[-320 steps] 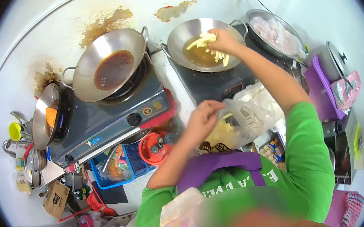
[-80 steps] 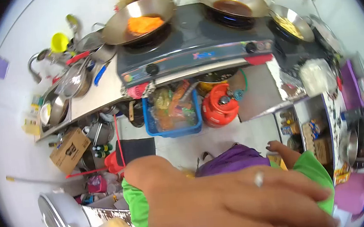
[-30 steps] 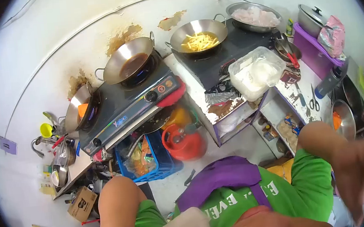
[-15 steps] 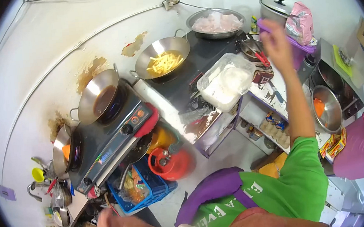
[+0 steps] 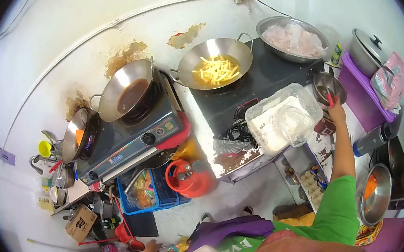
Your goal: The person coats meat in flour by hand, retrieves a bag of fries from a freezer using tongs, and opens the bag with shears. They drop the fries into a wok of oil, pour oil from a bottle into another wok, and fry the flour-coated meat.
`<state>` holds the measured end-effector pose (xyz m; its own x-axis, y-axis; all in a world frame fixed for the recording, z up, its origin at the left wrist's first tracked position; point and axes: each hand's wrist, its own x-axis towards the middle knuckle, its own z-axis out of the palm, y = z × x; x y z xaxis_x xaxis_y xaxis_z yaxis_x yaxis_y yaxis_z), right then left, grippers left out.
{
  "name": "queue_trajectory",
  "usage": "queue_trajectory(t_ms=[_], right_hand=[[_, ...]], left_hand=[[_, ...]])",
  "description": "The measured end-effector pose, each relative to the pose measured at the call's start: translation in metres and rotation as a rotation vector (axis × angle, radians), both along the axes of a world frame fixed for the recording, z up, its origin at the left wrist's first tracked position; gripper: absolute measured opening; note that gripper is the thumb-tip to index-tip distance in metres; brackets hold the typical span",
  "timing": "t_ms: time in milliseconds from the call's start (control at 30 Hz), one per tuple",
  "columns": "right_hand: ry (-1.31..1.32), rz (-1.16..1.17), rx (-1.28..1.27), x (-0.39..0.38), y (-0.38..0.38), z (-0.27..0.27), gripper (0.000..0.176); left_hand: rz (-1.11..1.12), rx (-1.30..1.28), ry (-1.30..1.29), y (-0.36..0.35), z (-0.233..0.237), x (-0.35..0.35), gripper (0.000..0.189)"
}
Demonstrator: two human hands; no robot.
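Note:
My right hand [image 5: 337, 113] reaches out at the right and closes on the red handles of what look like tongs [image 5: 331, 99]. Their far end rests in a small metal bowl [image 5: 337, 94]. Just left of this hand stands a clear plastic tub [image 5: 260, 123] of white powder, with a clear container [image 5: 293, 122] sitting in it. Low in the view, my left hand [image 5: 150, 250] hangs by my side, its fingers hard to make out.
Fries cook in oil in a wok [image 5: 188, 54] on the stove. Another wok [image 5: 109, 98] holds dark liquid. A steel basin [image 5: 270, 24] of pale, thin pieces stands at the back right. Below are a red gas cylinder [image 5: 200, 182] and a blue crate [image 5: 139, 209].
My right hand has come down from the purple bin's rim to the red handles in the bowl. My left hand has dropped back toward my body. The view has shifted.

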<state>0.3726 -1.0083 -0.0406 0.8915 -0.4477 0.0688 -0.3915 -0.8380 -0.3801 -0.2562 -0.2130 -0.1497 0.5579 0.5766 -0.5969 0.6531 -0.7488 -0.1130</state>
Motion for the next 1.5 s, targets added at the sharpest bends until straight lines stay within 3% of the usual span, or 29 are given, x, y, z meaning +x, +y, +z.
queue_trajectory(t_ms=[33, 67, 167, 200, 300, 433, 533, 733, 933, 1033, 1167, 1300, 1400, 1433, 1467, 1500], right_hand=[[0.022, 0.001, 0.025, -0.001, -0.009, -0.003, 0.085], [-0.047, -0.039, 0.012, -0.023, 0.007, 0.024, 0.046], [-0.157, -0.013, 0.365, -0.058, -0.032, 0.014, 0.052], [-0.222, 0.012, 0.380, -0.079, -0.033, 0.020, 0.045], [-0.105, -0.006, 0.589, -0.147, 0.024, 0.097, 0.048], [-0.284, 0.440, 0.429, -0.164, 0.129, 0.168, 0.048], [-0.262, 0.673, -0.024, -0.128, 0.211, 0.210, 0.045], [0.130, 0.772, -0.458, -0.025, 0.339, 0.218, 0.032], [0.152, 0.711, -0.439, 0.039, 0.397, 0.186, 0.036], [0.229, 0.720, -0.495, 0.008, 0.408, 0.242, 0.041], [0.177, 0.694, -0.482, 0.012, 0.399, 0.261, 0.039], [0.166, 0.661, -0.420, 0.046, 0.401, 0.223, 0.041], [0.230, 0.689, -0.388, 0.047, 0.404, 0.199, 0.042], [0.263, 0.717, -0.420, 0.042, 0.403, 0.202, 0.041], [0.260, 0.713, -0.455, 0.034, 0.400, 0.212, 0.040], [0.261, 0.710, -0.492, 0.023, 0.394, 0.227, 0.040]], left_hand=[[0.077, -0.047, 0.073, 0.001, -0.008, -0.017, 0.060], [0.141, -0.102, 0.130, 0.004, -0.015, -0.027, 0.061], [0.244, -0.226, 0.157, 0.013, -0.044, -0.031, 0.065], [0.234, -0.258, 0.127, 0.014, -0.055, -0.018, 0.067], [0.114, -0.281, 0.010, -0.014, -0.051, 0.051, 0.066], [-0.086, -0.288, -0.208, -0.021, -0.090, 0.126, 0.064], [-0.146, -0.326, -0.347, -0.028, -0.089, 0.180, 0.058], [-0.132, -0.418, -0.374, -0.034, -0.076, 0.223, 0.057], [-0.103, -0.408, -0.128, -0.005, -0.126, 0.166, 0.062], [-0.116, -0.419, 0.057, 0.008, -0.143, 0.131, 0.066], [-0.093, -0.469, 0.100, 0.026, -0.159, 0.109, 0.065], [-0.135, -0.455, 0.123, 0.043, -0.169, 0.130, 0.063], [-0.248, -0.482, -0.009, 0.049, -0.175, 0.167, 0.057], [-0.489, -0.557, 0.020, 0.055, -0.182, 0.189, 0.052], [-0.504, -0.599, 0.128, 0.038, -0.132, 0.221, 0.049], [-0.378, -0.719, 0.044, 0.019, -0.063, 0.245, 0.047]])
